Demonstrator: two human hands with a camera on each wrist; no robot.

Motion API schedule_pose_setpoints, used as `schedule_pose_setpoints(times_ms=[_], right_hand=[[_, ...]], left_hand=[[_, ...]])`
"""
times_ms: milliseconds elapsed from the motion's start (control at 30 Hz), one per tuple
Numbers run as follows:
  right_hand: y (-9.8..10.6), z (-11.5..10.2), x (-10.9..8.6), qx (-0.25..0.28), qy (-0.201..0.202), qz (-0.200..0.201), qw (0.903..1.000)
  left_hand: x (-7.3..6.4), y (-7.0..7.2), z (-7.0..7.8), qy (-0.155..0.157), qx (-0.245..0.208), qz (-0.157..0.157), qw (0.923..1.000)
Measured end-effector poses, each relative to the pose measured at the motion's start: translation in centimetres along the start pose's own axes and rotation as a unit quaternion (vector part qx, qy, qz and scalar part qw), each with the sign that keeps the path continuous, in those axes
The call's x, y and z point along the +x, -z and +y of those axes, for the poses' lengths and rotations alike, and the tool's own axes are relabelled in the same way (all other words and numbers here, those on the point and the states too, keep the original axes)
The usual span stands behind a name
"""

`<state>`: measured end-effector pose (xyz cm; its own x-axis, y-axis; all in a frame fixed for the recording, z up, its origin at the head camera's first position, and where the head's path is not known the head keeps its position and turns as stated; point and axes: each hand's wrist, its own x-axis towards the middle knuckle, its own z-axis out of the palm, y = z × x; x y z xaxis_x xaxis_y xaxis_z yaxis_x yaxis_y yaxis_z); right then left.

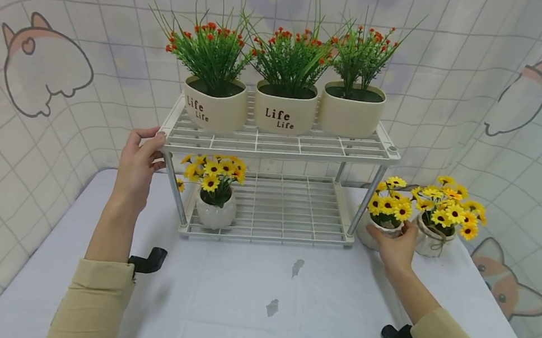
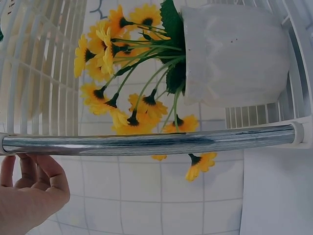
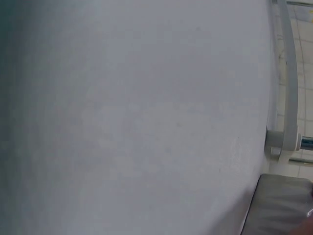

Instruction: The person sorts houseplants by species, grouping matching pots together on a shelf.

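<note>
Left grip point(image 1: 137, 164): white rack point(image 1: 278, 153) is clasped at its top corner.
Right grip point(image 1: 398, 252): sunflower pot point(image 1: 387, 230) beside it is pinched.

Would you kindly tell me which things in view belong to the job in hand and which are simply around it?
Seemingly part of the job:
rack, gripped by the left hand
held pot, in the right hand
twine-tied pot
lower-shelf pot
red-flowered pots

Simply around it:
table
patterned backdrop
</note>
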<state>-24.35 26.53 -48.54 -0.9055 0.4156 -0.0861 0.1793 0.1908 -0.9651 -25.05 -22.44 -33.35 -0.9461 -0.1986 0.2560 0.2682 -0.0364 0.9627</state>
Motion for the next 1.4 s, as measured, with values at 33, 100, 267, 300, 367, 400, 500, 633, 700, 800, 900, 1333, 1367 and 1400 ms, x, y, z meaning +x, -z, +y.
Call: schedule_pose_setpoints(times_ms=[33, 100, 267, 300, 367, 400, 500, 633, 700, 800, 900, 1333, 1367, 1400], right_hand=[[0.0, 0.0, 0.0, 0.000, -0.001, 0.002, 1.0000], [0.0, 0.1, 0.1, -0.003, -0.003, 0.008, 1.0000], [0.0, 0.2, 0.0, -0.007, -0.009, 0.020, 0.9997], [0.1, 0.2, 0.0, -0.010, -0.010, 0.021, 0.9997], [0.1, 0.2, -0.2, -0.014, -0.010, 0.023, 0.9996], [0.2, 0.2, -0.4, -0.016, -0.010, 0.024, 0.9995], [0.4, 0.2, -1.1, -0.022, -0.011, 0.027, 0.9993], [1.1, 0.2, -2.3, -0.029, -0.022, 0.022, 0.9991], [1.4, 0.1, -2.9, -0.037, -0.029, 0.016, 0.9988], [2.0, 0.0, -3.8, -0.040, -0.034, 0.008, 0.9986], [2.6, -0.2, -4.6, -0.044, -0.041, 0.000, 0.9982], [3.0, -0.9, -9.1, -0.037, -0.064, -0.058, 0.9956], [2.8, -1.0, -9.4, -0.037, -0.067, -0.062, 0.9951], [2.5, -1.1, -9.7, -0.036, -0.068, -0.065, 0.9949]], left_hand=[[0.0, 0.0, 0.0, 0.000, 0.000, 0.000, 1.0000], [0.0, -0.1, 0.1, -0.001, -0.001, 0.000, 1.0000], [0.2, -0.1, 0.0, -0.002, 0.000, -0.002, 1.0000], [0.2, -0.1, 0.0, 0.000, 0.000, -0.002, 1.0000], [0.1, 0.0, 0.0, 0.003, 0.001, -0.001, 1.0000], [0.1, 0.0, -0.1, 0.005, 0.001, 0.000, 1.0000], [0.0, 0.0, -0.1, 0.006, 0.000, 0.001, 1.0000], [0.0, 0.0, -0.1, 0.002, -0.003, -0.001, 1.0000], [0.0, 0.0, -0.1, 0.001, -0.006, -0.001, 1.0000], [0.1, 0.0, -0.1, 0.001, -0.005, 0.001, 1.0000], [0.1, 0.0, -0.2, 0.001, 0.000, 0.002, 1.0000], [0.0, 0.0, -0.2, -0.007, 0.016, 0.002, 0.9998], [0.0, 0.0, -0.2, -0.008, 0.016, 0.002, 0.9998], [0.0, 0.0, -0.2, -0.008, 0.017, 0.002, 0.9998]])
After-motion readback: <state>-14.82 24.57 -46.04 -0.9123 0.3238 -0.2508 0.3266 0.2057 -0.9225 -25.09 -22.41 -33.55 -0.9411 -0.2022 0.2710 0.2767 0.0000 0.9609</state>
